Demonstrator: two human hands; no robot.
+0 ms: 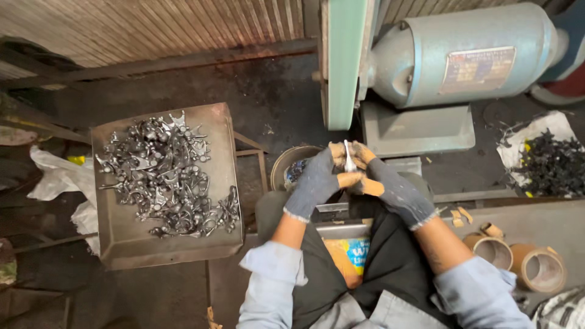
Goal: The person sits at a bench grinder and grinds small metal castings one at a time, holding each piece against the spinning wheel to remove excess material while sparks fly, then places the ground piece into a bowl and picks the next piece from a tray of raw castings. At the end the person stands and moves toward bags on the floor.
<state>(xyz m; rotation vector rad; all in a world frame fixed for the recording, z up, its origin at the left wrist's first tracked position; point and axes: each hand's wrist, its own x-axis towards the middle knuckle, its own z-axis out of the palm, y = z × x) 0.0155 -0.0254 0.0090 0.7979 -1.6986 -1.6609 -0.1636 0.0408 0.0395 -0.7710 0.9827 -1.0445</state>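
At far left a square metal tray [122,244] carries one heap of small dark metal castings [167,173], too many and too tangled to count. Just right of it, low by the person's knees, sits one round tin [286,164] with a few more dark pieces inside. At centre both gloved hands meet on a single small silvery part [350,159]: its long axis stands nearly upright, pointing away from the body toward the green sanding belt [342,61] just above it. The left hand [317,183] comes in from the left, the right hand [396,192] from the right, equally close; the fingers [339,151] of both are pressed together around the part's lower end, pinching it between taped tips. Behind the belt lies one grey-blue motor housing [469,52]. Further right, a second pile of black pieces [551,164] rests on a white sheet, and two cardboard tubes [518,259] lie on the ledge.
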